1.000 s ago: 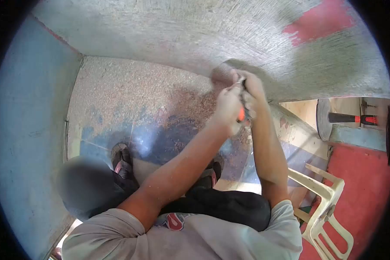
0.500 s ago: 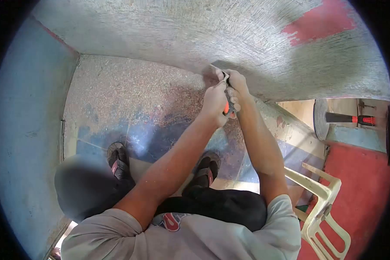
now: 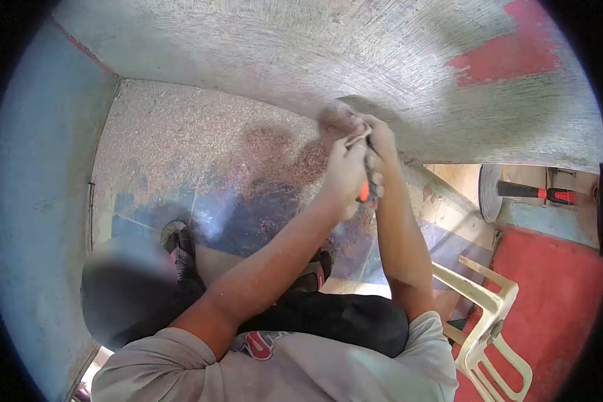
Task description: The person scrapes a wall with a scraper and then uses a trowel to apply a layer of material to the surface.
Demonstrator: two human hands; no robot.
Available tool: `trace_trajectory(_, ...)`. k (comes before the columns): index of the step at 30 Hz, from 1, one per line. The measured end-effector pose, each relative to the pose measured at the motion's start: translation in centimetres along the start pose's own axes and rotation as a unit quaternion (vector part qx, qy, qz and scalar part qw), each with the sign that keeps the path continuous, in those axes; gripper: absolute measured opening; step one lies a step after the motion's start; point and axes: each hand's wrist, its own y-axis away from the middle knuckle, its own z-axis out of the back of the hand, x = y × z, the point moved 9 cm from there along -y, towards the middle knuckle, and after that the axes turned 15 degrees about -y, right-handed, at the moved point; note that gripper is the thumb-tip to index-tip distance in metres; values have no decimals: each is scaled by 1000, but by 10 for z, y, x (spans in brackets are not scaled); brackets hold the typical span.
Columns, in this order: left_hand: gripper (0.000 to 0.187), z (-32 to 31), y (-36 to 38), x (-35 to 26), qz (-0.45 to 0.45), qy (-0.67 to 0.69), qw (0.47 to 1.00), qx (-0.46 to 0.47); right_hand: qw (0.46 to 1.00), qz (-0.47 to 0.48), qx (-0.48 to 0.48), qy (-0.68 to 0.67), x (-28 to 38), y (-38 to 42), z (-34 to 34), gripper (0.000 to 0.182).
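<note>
Both left hand [image 3: 345,172] and right hand [image 3: 383,142] clench black-and-orange-handled tool [image 3: 364,191]; I judge dusty grip could slip, tool skidding, bare skin scraping against rough, scored grey wall [image 3: 268,53].

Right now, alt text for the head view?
A person's left hand and right hand grip an orange-marked tool near the foot of a grey, streaked wall. Debris covers much of the floor; a pale chair is lower right.

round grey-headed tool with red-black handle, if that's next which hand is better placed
Right hand, likely: it's nearer the grey-headed tool than the left hand; both hold an orange-black tool.
</note>
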Motion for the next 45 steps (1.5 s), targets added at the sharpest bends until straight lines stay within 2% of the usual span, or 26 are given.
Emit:
trace_trajectory(1,15,11,-8,2,10,-7,1000,-14,997,7,17,75,-4,1,-7,20)
trace_trajectory(3,18,12,-17,4,-29,9,1000,5,996,26,-3,83,2,9,-10,21)
trace_trajectory(5,23,-5,4,-1,-58,-35,998,-14,993,-20,-10,-116,-3,19,-7,24)
trace_trajectory(6,27,-17,19,-6,-35,-36,999,19,982,-70,26,-175,-4,23,-8,23)
trace_trajectory(9,25,24,-13,-7,-40,29,999,-5,991,63,-47,111,-11,-3,-13,21)
trace_trajectory(10,25,42,-34,-1,-16,45,999,8,985,-3,-56,163,-23,2,-22,20)
trace_trajectory(13,27,40,-21,-14,-26,24,999,9,995,3,-43,88,-30,-6,-23,21)
trace_trajectory(14,31,26,-12,-14,-35,-3,999,23,999,14,17,27,-29,0,-20,22)
trace_trajectory(16,29,23,-3,-16,-42,7,999,8,999,44,21,22,-23,-8,-24,23)
trace_trajectory(18,30,42,-15,-11,-12,14,1000,-22,978,94,-1,185,-30,-40,-10,25)
trace_trajectory(21,34,78,-56,0,-7,55,998,9,938,84,-49,332,-39,-45,-16,25)
trace_trajectory(22,36,62,-38,-7,-6,43,999,29,942,149,-36,297,-26,-30,-18,25)
trace_trajectory(24,31,36,-10,-5,-23,15,1000,4,999,37,-12,25,-37,-34,11,28)
trace_trajectory(26,22,34,-5,-9,-44,4,999,16,998,0,14,-68,-43,-44,8,30)
trace_trajectory(28,22,69,-48,-1,-11,48,998,27,983,30,-6,182,-54,-55,-2,27)
trace_trajectory(29,22,86,-65,14,10,74,997,31,951,38,-19,306,-58,-62,-2,26)
trace_trajectory(30,20,88,-63,7,-12,36,998,52,942,49,-14,333,-55,-66,-7,27)
trace_trajectory(31,21,85,-65,5,-16,35,999,28,931,61,-11,359,-52,-68,-12,30)
trace_trajectory(33,25,81,-48,15,-6,26,999,-29,966,53,-6,255,-46,-16,-5,37)
trace_trajectory(34,37,82,-53,15,-63,-3,998,-8,966,97,57,234,-35,7,-13,50)
trace_trajectory(36,45,91,-77,35,-88,-13,994,-57,873,266,42,405,-3,73,-27,69)
trace_trajectory(37,50,94,-82,39,-98,-14,992,-83,844,235,89,475,-2,106,-51,77)
trace_trajectory(38,51,80,-57,18,-85,-45,994,-56,808,196,133,540,-9,130,-69,87)
trace_trajectory(41,50,78,-68,7,-198,-274,937,-94,691,221,150,672,-14,140,-66,94)
trace_trajectory(42,44,72,-63,1,-181,-247,947,-96,743,171,131,634,-8,139,-64,89)
trace_trajectory(45,47,57,-58,0,-146,-164,976,14,874,15,63,482,4,144,-69,78)
